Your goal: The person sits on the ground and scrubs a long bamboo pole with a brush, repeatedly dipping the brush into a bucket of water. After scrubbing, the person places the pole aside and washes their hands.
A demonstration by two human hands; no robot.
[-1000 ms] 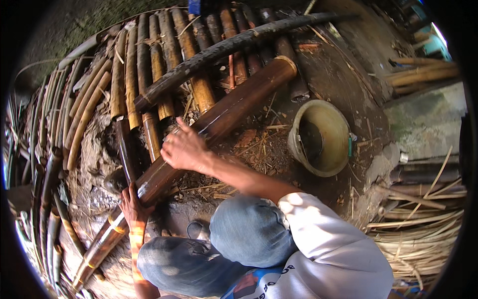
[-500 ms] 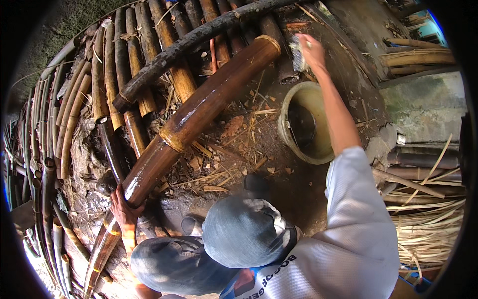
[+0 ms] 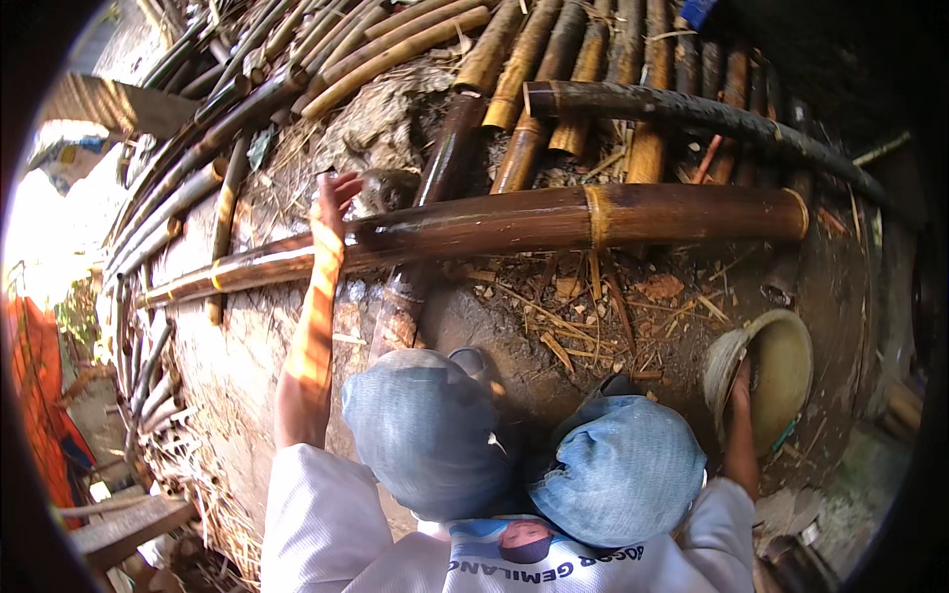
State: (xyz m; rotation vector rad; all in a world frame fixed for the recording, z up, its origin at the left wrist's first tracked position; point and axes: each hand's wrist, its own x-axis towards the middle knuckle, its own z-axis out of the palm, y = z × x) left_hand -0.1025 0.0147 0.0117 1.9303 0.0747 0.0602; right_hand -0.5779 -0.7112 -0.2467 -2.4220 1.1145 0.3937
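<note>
A thick, wet, dark brown bamboo pole (image 3: 692,213) lies crosswise in front of me, with pale rings at its joints. My left hand (image 3: 334,203) is at the pole's left part, its fingers stretched out past the far side and nothing in them. The wrist lies over the pole; whether it touches cannot be told. On the right, my right hand (image 3: 740,387) reaches down into a pale bucket (image 3: 725,358). The fingers are hidden inside it, along with anything they hold.
Several dark and yellowish bamboo poles (image 3: 647,128) lie side by side beyond, with a dark pole (image 3: 692,102) across them. A rock (image 3: 386,128) sits left of them. Bamboo chips and strips (image 3: 583,316) litter the ground. An orange sheet (image 3: 40,376) hangs at the far left.
The view has turned left. My right hand has come from beyond the bucket, where it held a greyish, blurred thing, down into the bucket. My left hand's fingers have lifted off the pole.
</note>
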